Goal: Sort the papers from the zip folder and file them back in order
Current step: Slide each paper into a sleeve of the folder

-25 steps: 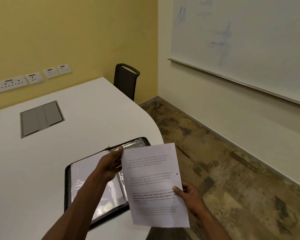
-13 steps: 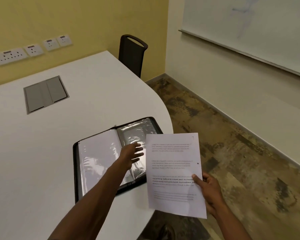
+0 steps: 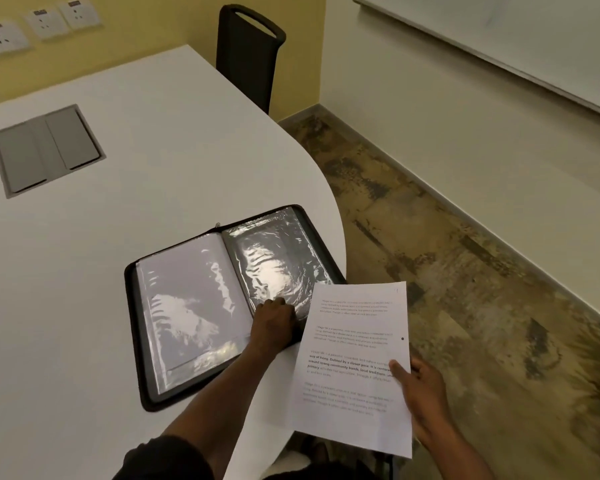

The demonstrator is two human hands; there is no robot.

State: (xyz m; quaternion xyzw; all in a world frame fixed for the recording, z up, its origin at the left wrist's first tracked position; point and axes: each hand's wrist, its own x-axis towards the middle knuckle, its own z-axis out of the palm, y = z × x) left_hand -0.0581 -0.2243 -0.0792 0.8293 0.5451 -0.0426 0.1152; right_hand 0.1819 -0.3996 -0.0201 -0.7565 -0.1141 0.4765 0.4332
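Folder count one, lying open near table edge. My left hand presses its right sleeve, fingers hidden, can't tell curl. My right hand pinches one sheet, right of folder.

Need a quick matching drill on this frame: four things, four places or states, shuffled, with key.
1. printed sheet
2. zip folder
3. chair
4. left hand

A. lying open on the table
B. behind the table's far edge, by the yellow wall
C. resting on a clear sleeve
D. held up by the right hand

Pairs: 1-D, 2-A, 3-B, 4-C
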